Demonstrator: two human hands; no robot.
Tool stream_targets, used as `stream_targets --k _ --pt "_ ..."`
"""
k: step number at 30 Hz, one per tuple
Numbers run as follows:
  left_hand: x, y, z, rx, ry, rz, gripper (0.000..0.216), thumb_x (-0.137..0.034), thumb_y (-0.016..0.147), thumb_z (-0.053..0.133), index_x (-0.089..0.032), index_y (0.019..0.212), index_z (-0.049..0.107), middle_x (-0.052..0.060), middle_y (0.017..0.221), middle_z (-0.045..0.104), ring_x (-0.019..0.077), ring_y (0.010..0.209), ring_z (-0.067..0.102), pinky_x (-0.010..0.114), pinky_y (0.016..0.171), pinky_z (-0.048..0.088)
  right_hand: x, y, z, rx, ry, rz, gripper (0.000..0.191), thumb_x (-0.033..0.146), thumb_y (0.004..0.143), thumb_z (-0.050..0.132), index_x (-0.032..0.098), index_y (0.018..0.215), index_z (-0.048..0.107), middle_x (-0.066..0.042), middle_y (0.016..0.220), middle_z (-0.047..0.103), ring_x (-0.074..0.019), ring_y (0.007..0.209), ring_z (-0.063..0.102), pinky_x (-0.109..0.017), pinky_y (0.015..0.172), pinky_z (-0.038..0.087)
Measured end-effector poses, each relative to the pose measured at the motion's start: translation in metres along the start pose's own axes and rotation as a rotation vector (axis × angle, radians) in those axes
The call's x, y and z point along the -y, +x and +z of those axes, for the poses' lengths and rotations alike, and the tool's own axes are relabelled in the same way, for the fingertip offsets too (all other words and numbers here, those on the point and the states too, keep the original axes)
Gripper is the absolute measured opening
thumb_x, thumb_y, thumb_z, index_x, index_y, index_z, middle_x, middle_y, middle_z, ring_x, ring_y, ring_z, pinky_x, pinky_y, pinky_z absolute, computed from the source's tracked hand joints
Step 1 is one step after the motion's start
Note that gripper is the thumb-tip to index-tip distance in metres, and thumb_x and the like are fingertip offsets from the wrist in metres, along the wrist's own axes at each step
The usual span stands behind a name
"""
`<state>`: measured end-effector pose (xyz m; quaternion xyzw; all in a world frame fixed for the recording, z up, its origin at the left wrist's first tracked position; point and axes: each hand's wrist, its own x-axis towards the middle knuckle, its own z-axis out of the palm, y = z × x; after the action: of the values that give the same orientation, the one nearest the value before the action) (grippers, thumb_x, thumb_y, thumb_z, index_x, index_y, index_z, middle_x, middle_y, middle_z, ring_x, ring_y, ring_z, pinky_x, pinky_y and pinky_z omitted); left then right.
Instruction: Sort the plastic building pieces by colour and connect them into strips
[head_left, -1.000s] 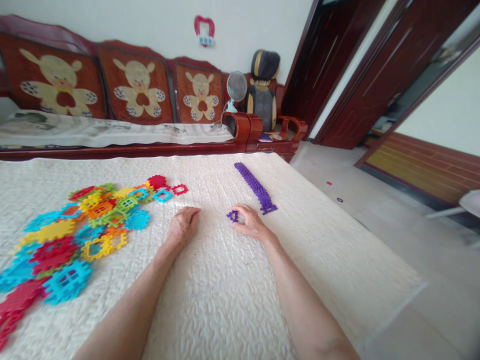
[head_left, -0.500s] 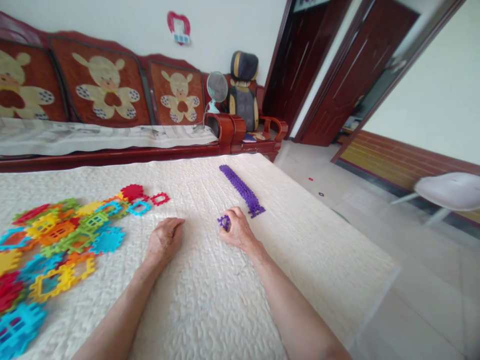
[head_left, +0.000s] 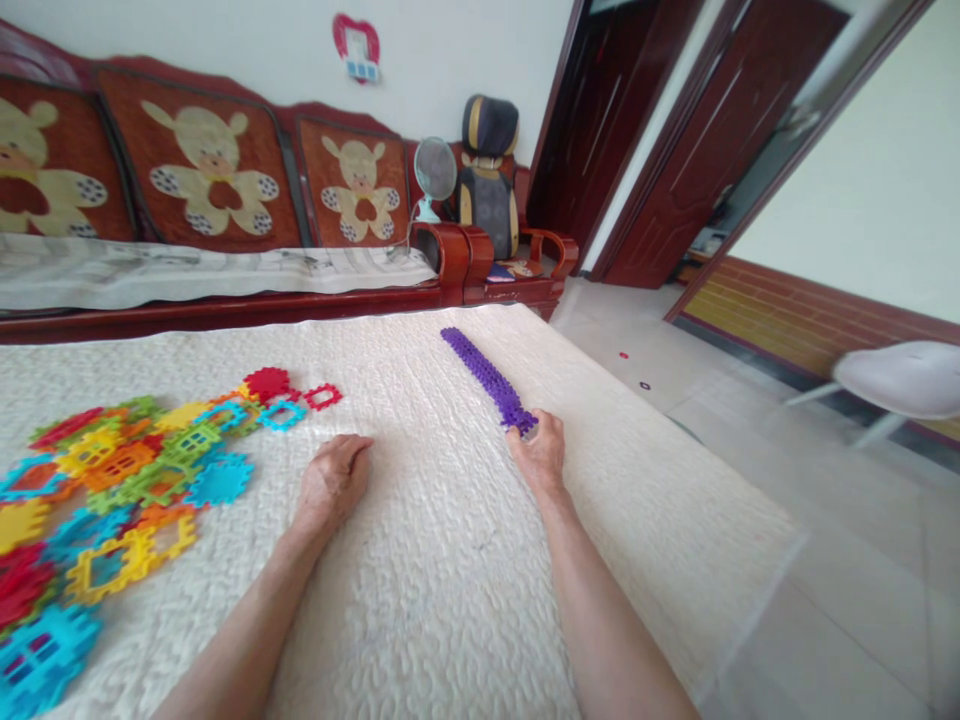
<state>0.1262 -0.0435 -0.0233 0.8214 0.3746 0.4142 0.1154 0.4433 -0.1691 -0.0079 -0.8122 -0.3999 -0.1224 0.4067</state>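
Observation:
A long row of joined purple interlocking pieces (head_left: pixel 480 370) lies on the cream quilted cover (head_left: pixel 420 580). My right hand (head_left: pixel 538 452) is at the row's near end, fingers closed on a small purple piece pressed against it. My left hand (head_left: pixel 330 485) rests on the cover with its fingers curled under and nothing visible in it. A spread of loose interlocking pieces in red, blue, yellow, green and orange (head_left: pixel 127 470) lies to the left of my left hand.
A dark wooden sofa (head_left: pixel 225 280) with bear-print cushions runs along the far side, with a small fan (head_left: pixel 433 175) at its end. To the right the cover ends at a tiled floor (head_left: pixel 825 560) with two small loose pieces (head_left: pixel 634 370), a white chair (head_left: pixel 896 380) and dark doors.
My right hand has carried the small purple piece from the middle of the cover rightward to the near end of the purple row. My left hand has stayed put.

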Motion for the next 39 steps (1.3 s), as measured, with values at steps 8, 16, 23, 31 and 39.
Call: stream_targets --k 8,16,23,31,39 --pt "0.0 -0.001 0.0 0.002 0.014 0.015 0.025 -0.025 0.087 0.047 -0.02 0.091 0.071 0.007 0.093 0.075 0.0211 0.088 0.07 0.034 0.086 0.057 -0.002 0.005 0.003 0.039 -0.077 0.038 0.047 0.037 0.075 0.061 0.011 0.114 0.064 -0.018 0.106 0.066 -0.0319 0.106 0.059 -0.046 0.098 0.046" --pt "-0.002 0.0 0.0 -0.006 0.011 0.005 0.025 -0.026 0.087 0.046 -0.021 0.089 0.071 0.007 0.091 0.075 0.0219 0.086 0.07 0.036 0.083 0.057 0.005 0.004 0.0 0.089 -0.128 0.056 0.053 0.038 0.076 0.062 0.01 0.121 0.062 -0.02 0.113 0.064 -0.035 0.109 0.058 -0.05 0.099 0.044" --pt "-0.001 0.0 0.0 -0.009 0.007 -0.001 0.026 -0.027 0.087 0.046 -0.02 0.088 0.071 0.008 0.091 0.076 0.0219 0.085 0.071 0.036 0.083 0.058 0.008 0.002 -0.004 0.161 -0.11 0.012 0.054 0.034 0.074 0.064 0.016 0.125 0.06 -0.017 0.125 0.063 -0.0343 0.117 0.057 -0.05 0.102 0.042" --pt "-0.002 0.001 0.001 -0.014 0.004 -0.008 0.026 -0.026 0.085 0.046 -0.022 0.086 0.071 0.007 0.089 0.076 0.0215 0.084 0.07 0.036 0.083 0.058 -0.01 0.004 0.004 0.128 -0.059 -0.07 0.048 0.037 0.075 0.063 0.015 0.118 0.063 -0.014 0.115 0.067 -0.0293 0.108 0.06 -0.045 0.1 0.045" --pt "-0.003 0.0 0.0 -0.019 0.006 0.006 0.026 -0.027 0.086 0.046 -0.022 0.086 0.071 0.007 0.089 0.076 0.0211 0.084 0.071 0.035 0.082 0.058 -0.017 0.009 0.007 0.147 -0.041 -0.065 0.047 0.037 0.073 0.065 0.017 0.115 0.063 -0.013 0.115 0.068 -0.0284 0.107 0.061 -0.044 0.098 0.046"
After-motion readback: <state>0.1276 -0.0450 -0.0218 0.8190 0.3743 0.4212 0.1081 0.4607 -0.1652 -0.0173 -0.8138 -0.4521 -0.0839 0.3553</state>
